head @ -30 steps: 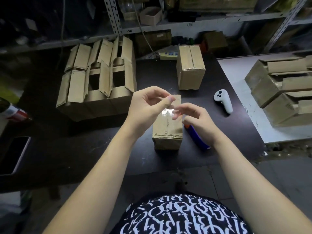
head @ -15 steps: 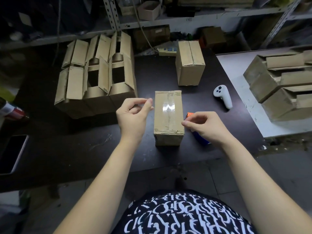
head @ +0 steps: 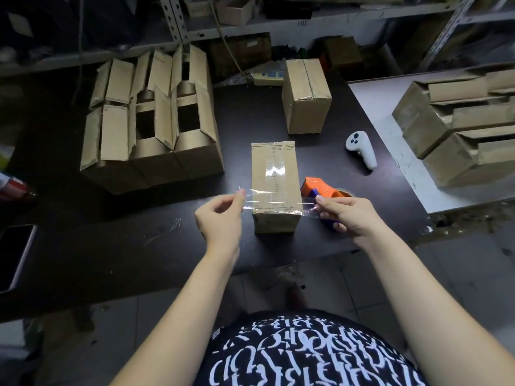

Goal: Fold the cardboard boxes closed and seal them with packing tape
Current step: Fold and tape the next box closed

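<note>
A closed cardboard box (head: 273, 168) stands on the dark table (head: 125, 246) in front of me, with clear tape running lengthwise down its top. A strip of clear tape (head: 271, 203) stretches crosswise over the box's near end. My left hand (head: 220, 218) pinches the strip's left end, left of the box. My right hand (head: 348, 215) pinches the right end, right of the box. An orange and blue tape dispenser (head: 320, 190) lies just behind my right hand, partly hidden by it.
A cluster of open-flapped boxes (head: 150, 126) sits at the left rear. Another closed box (head: 305, 96) stands behind. A white controller (head: 361, 149) lies to the right. More boxes (head: 459, 126) rest on a white table. A phone (head: 14, 257) lies at the left edge.
My hands moved apart from above the box's middle, then came down toward its near end. A strip of tape now spans between them across the box.
</note>
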